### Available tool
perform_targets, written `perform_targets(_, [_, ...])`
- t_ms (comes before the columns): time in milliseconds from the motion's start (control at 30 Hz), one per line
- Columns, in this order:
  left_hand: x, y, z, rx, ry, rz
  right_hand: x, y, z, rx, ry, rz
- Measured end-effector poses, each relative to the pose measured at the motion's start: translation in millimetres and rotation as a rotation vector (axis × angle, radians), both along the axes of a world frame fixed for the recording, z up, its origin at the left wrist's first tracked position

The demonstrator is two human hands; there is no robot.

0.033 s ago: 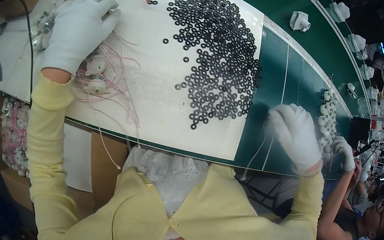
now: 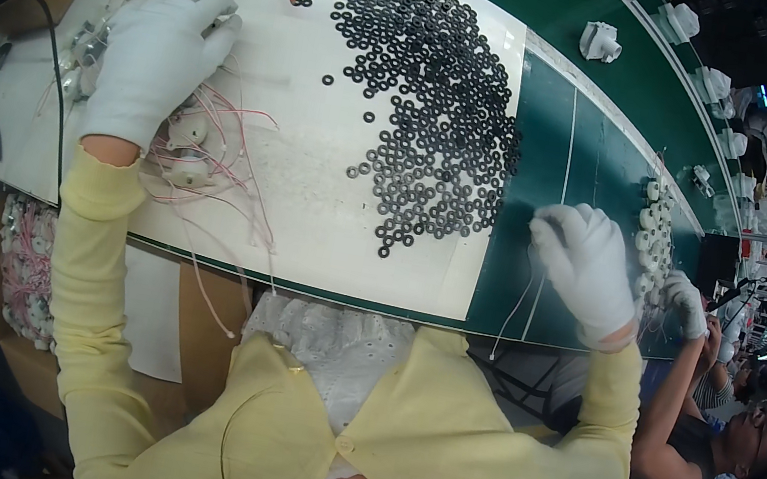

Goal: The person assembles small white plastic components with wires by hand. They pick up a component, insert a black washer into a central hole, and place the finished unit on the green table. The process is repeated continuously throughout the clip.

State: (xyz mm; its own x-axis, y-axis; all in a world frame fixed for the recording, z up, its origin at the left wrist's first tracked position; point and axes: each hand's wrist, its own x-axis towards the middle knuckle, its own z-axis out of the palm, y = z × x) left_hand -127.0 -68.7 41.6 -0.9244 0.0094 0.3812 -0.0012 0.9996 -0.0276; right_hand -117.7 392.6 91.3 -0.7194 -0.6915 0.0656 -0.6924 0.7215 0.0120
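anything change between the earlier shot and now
Nothing visibly changed. The left hand still lies on the white parts with pink wires, the right hand still sits on the green belt by thin white wires, and the pile of black rings lies on the white sheet as before.

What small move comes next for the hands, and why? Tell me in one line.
Probably the left hand should close on one white wired part and lift it from the tangle of pink wires: that hand already rests on the pile, while the right hand pinches a thin white wire over the green belt.
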Motion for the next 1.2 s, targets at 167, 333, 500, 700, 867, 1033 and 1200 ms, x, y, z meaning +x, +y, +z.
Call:
perform_targets(167, [1.3, 7.4, 0.9, -0.065, -0.049, 0.062, 3.0, 9.7, -14.5, -0.036, 0.024, -0.053])
perform_targets(333, [4.0, 19.0, 2.3, -0.041, -0.013, 0.005, 0.2, 11.0, -4.1, -0.077, 0.115, 0.023])
perform_targets(500, [15.2, 40.9, 7.7, -0.044, 0.001, -0.135, -5.7, 10.5, -18.5, 0.025, -0.068, 0.074])
perform_targets(700, [36.2, 62.3, 4.6, -0.012, 0.127, -0.325, -11.9, -13.8, -22.0, 0.002, 0.028, 0.19])
perform_targets(867, [59.4, 70.6, 7.2, 0.018, 0.11, -0.365, -12.6, -17.5, -17.7, 0.011, 0.032, 0.253])
perform_targets(1033, [85.5, 74.6, -2.5, 0.121, 0.09, -0.388, -4.7, -10.4, -17.2, -0.033, -0.066, 0.259])
perform_targets(1200, [98.8, 86.9, -13.3, 0.132, 0.076, -0.292, -1.2, -6.9, -15.7, -0.084, -0.125, 0.211])
